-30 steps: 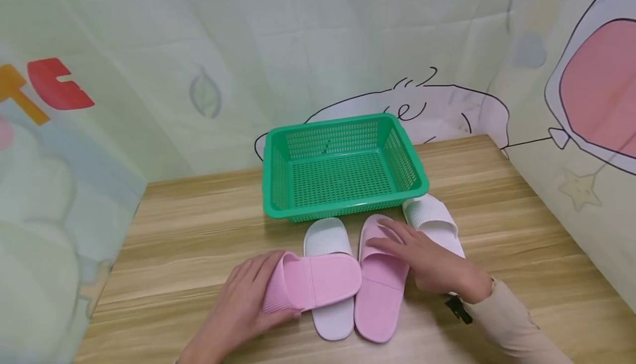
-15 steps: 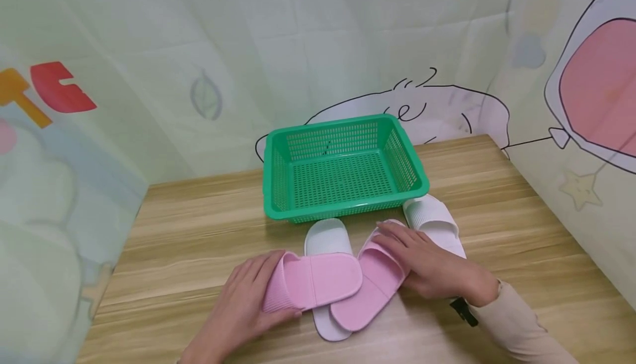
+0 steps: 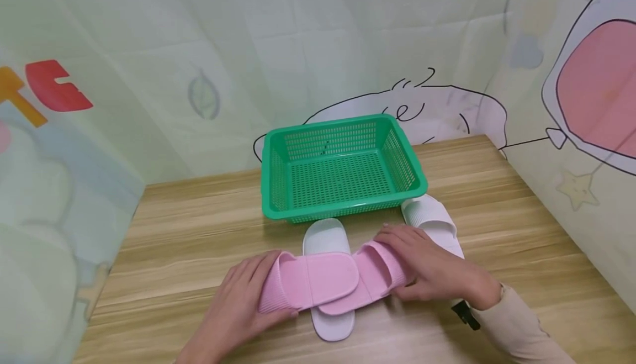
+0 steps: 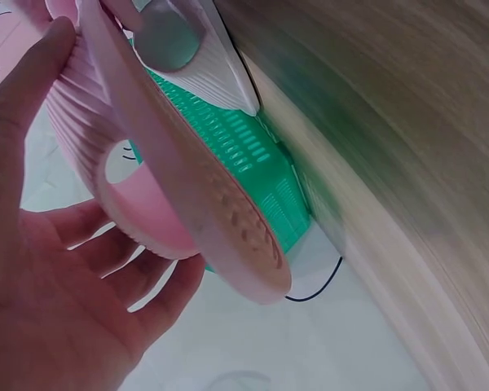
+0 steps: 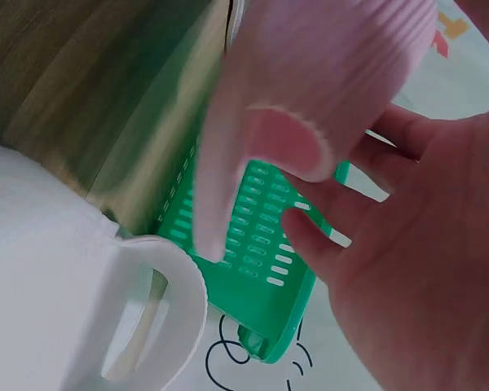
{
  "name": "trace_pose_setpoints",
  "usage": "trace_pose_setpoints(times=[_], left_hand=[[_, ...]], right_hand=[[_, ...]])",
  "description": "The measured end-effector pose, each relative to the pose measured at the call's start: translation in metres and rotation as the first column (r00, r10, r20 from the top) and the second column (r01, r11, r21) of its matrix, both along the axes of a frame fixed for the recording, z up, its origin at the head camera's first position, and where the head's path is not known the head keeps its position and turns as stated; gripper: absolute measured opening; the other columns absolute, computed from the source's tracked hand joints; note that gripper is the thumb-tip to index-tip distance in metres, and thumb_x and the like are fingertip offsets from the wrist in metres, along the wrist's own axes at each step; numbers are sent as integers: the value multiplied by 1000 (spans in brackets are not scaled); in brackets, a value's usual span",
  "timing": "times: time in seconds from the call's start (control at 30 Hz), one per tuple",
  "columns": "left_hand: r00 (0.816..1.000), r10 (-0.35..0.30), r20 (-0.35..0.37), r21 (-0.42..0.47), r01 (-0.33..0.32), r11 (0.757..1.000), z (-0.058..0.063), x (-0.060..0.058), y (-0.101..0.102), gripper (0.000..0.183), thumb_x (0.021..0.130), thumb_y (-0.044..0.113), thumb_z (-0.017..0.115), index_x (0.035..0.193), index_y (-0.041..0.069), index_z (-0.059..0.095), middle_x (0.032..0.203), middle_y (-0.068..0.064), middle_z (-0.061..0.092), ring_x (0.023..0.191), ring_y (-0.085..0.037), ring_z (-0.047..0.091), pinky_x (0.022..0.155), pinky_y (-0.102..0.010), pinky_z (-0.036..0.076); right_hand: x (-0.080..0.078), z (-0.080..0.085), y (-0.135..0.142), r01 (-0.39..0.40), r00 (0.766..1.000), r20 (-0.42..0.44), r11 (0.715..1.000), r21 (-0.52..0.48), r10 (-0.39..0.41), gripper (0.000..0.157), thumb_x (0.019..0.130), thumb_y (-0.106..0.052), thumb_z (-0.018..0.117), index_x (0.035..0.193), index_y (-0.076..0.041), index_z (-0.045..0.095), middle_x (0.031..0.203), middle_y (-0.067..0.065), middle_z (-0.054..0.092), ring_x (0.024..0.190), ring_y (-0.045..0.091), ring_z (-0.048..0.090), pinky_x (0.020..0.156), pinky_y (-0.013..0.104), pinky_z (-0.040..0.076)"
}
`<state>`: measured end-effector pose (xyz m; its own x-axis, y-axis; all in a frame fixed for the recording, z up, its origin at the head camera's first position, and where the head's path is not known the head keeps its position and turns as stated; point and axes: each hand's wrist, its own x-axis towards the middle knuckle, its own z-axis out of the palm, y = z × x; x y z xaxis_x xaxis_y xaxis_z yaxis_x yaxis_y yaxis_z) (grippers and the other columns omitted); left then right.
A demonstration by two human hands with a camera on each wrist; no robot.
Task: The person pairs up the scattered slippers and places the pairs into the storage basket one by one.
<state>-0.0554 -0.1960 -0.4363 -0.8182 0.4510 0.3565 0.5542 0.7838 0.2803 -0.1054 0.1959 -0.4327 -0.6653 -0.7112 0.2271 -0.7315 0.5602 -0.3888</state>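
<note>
My left hand (image 3: 238, 297) grips a pink slipper (image 3: 330, 275) around its ribbed strap; in the left wrist view the slipper (image 4: 179, 155) is held up off the table, sole edge showing. A second pink slipper (image 3: 375, 270) is held by its strap in my right hand (image 3: 432, 264), toe pointing right. The heel of the first lies over the heel of the second. Both cross above a white slipper (image 3: 325, 237), hiding its middle. Another white slipper (image 3: 429, 215) lies to the right, partly behind my right hand.
A green plastic basket (image 3: 343, 209) with nothing in it stands behind the slippers, near the back edge of the wooden table (image 3: 199, 215). Its front right corner overhangs the right white slipper's toe. Printed cloth (image 3: 238, 66) hangs along the back and sides.
My right hand has taken hold of the second pink slipper and turned it from lengthwise to nearly crosswise, its heel swinging left under the first one. My left hand has stayed almost still.
</note>
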Motion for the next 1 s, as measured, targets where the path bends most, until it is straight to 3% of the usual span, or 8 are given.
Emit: trace_pose_setpoints(times=[0.23, 0.4, 0.5, 0.7, 1.0], left_hand=[[1000, 1, 3, 5, -1, 1000, 3, 2, 0, 103, 70, 59, 93, 151, 8, 54, 143, -7, 63, 129, -28, 60, 107, -51, 49], [1000, -1, 9, -1, 1, 1000, 4, 2, 1, 104, 71, 59, 93, 154, 12, 52, 143, -5, 63, 129, -27, 60, 106, -51, 49], [1000, 0, 2, -6, 0, 1000, 4, 1, 1, 107, 70, 59, 94, 156, 12, 50, 144, -6, 62, 130, -28, 59, 107, -52, 48], [1000, -7, 0, -10, 7, 1000, 4, 0, 2, 109, 71, 62, 92, 159, 13, 49, 146, -6, 61, 131, -28, 59, 107, -52, 47], [1000, -25, -16, -7, 25, 1000, 5, -1, 5, 109, 72, 64, 91, 158, 13, 49, 145, -6, 61, 129, -28, 59, 106, -50, 49]], right_hand=[[0, 2, 0, 40, 998, 46, 999, -35, -38, 88, 71, -35, 93, 146, -14, 52, 142, -8, 54, 131, 14, 50, 109, 43, 48], [3, 2, 1, 64, 994, 92, 997, -46, -60, 101, 74, -36, 94, 157, -11, 43, 149, -2, 52, 132, 13, 48, 104, 39, 54], [4, 2, 1, 66, 995, 82, 997, -47, -62, 105, 74, -37, 95, 160, -8, 42, 150, 2, 51, 133, 14, 48, 105, 39, 53], [2, -1, 2, 31, 999, 25, 996, -81, -29, 88, 73, -39, 95, 148, -14, 57, 139, -7, 54, 125, 11, 50, 97, 34, 53], [3, -2, 6, 46, 999, 5, 995, -93, -45, 89, 72, -41, 96, 148, -16, 56, 140, -6, 54, 123, 12, 52, 97, 36, 54]])
